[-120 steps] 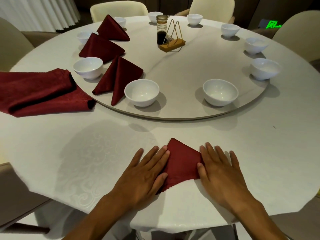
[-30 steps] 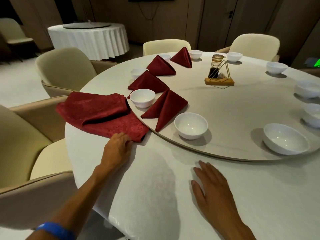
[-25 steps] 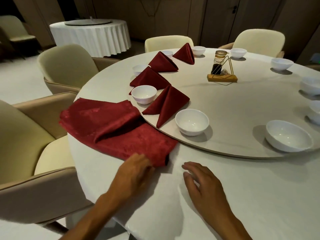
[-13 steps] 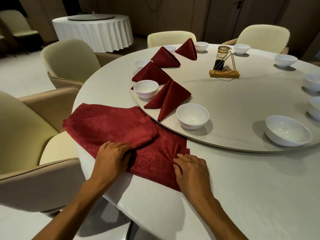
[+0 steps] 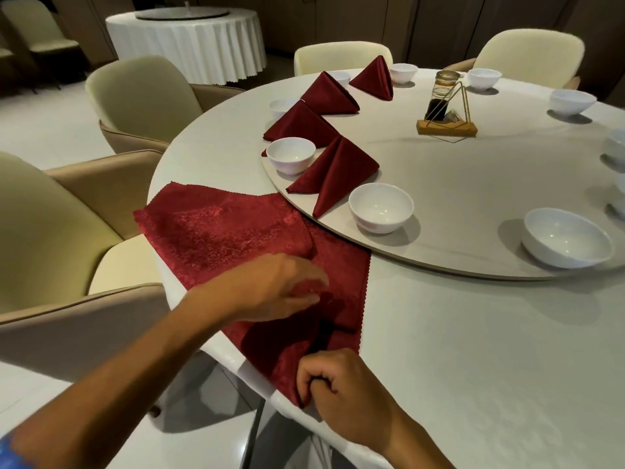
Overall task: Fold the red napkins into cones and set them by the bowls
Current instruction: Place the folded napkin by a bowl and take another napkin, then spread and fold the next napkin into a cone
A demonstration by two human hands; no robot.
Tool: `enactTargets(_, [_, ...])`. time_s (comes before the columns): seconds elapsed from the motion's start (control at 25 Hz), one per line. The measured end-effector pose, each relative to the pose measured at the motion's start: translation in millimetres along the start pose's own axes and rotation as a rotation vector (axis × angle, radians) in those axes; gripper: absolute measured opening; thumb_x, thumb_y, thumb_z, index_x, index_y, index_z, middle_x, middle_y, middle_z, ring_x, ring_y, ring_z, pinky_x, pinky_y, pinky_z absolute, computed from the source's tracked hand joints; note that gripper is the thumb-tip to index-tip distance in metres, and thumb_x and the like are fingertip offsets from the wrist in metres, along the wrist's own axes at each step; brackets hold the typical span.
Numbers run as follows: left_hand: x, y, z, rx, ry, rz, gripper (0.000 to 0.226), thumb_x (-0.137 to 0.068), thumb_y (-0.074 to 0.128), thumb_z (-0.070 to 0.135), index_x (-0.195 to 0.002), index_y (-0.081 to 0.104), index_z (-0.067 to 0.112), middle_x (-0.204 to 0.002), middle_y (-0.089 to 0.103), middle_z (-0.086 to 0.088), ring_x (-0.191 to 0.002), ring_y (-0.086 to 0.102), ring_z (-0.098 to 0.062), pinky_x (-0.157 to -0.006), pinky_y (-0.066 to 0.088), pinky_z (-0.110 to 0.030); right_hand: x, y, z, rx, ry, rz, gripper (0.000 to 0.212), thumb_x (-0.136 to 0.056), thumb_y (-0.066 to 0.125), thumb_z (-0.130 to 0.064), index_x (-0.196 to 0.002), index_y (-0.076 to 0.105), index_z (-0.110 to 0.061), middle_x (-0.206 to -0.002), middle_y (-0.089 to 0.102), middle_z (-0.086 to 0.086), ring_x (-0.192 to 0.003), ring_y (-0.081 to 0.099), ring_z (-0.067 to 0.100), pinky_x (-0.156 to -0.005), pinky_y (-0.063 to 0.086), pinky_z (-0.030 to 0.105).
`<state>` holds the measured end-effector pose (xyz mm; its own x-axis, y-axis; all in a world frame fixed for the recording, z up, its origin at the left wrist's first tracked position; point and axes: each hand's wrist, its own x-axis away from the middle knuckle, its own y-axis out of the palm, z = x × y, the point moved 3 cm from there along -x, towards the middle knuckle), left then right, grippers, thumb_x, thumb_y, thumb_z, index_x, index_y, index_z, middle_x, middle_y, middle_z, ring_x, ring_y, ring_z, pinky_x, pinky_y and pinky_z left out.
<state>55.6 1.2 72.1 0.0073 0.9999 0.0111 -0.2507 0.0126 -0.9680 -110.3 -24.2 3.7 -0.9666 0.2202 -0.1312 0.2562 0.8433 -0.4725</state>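
A stack of flat red napkins (image 5: 220, 231) lies at the left edge of the round table (image 5: 473, 350). My left hand (image 5: 280, 289) rests on the stack with its fingertips on the cloth. My right hand (image 5: 338, 384) grips the near corner of one napkin (image 5: 280, 353) at the table's edge, and that cloth is rumpled between my hands. Several folded red cones (image 5: 341, 167) lie on the turntable (image 5: 439, 265) beside white bowls (image 5: 291, 155). A bowl (image 5: 380, 208) and another bowl (image 5: 566, 238) stand on the turntable's near rim.
A wooden condiment holder with a dark bottle (image 5: 446, 110) stands mid-turntable. More white bowls (image 5: 571, 101) ring the far and right rim. Cream chairs (image 5: 142, 96) stand close on the left, one (image 5: 50, 231) right beside the napkins. A second clothed table (image 5: 189, 38) is behind.
My right hand has slid toward the near table edge and closed on a napkin corner, dragging the cloth with it. My left hand has moved right onto the stack's middle.
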Motion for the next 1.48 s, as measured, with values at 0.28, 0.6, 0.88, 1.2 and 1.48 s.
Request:
enactTargets(0.28, [-2, 14, -1, -0.465, -0.124, -0.147, 0.046, -0.094, 0.044, 0.059, -0.066, 0.04, 0.023, -0.071, 0.045, 0.007, -0.07, 0.044, -0.015, -0.072, 0.041, -0.031, 2, 4, 9, 0.25, 0.009, 0.049, 0.027, -0.092, 0.039, -0.023, -0.071, 0.056, -0.021, -0.07, 0.061, -0.005, -0.066, 0.053, 0.009, -0.06, 0.039, 0.009])
enactTargets(0.6, [21, 20, -45, -0.664, -0.527, -0.261, 0.056, -0.087, 0.057, 0.041, -0.137, 0.039, 0.023, -0.102, 0.066, 0.002, -0.093, 0.067, -0.022, -0.061, 0.04, -0.03, 1, -3, 8, 0.36, 0.074, 0.143, 0.022, -0.088, 0.04, -0.011, -0.072, 0.049, -0.023, -0.071, 0.058, -0.006, -0.064, 0.05, 0.009, -0.055, 0.033, 0.01])
enactTargets(0.88, [1, 7, -123, -0.517, -0.727, 0.017, 0.026, -0.1, 0.039, 0.014, -0.114, 0.061, 0.016, -0.107, 0.069, -0.009, -0.096, 0.067, -0.032, -0.078, 0.052, -0.039, 13, -32, 21, 0.563, 0.214, -0.03, 0.016, -0.083, 0.045, -0.009, -0.075, 0.046, -0.022, -0.068, 0.053, -0.007, -0.06, 0.046, 0.013, -0.052, 0.027, 0.017])
enactTargets(1.2, [11, 30, -97, -0.132, -0.421, 0.106, 0.051, -0.089, 0.058, 0.056, -0.133, 0.055, 0.03, -0.117, 0.062, -0.006, -0.101, 0.064, -0.029, -0.082, 0.054, -0.04, 35, -82, 35, 0.692, 0.248, 0.089, 0.026, -0.081, 0.045, -0.01, -0.095, 0.052, -0.031, -0.068, 0.055, -0.008, -0.058, 0.048, 0.012, -0.049, 0.027, 0.015])
enactTargets(1.48, [18, 5, -144, -0.383, -0.814, 0.313, 0.026, -0.093, 0.053, 0.017, -0.112, 0.062, 0.002, -0.114, 0.057, -0.025, -0.101, 0.056, -0.046, -0.082, 0.043, -0.051, 75, -116, 46, 0.729, 0.247, -0.039, 0.029, -0.068, 0.042, -0.014, -0.088, 0.049, -0.034, -0.066, 0.051, -0.016, -0.06, 0.043, 0.008, -0.053, 0.028, 0.012])
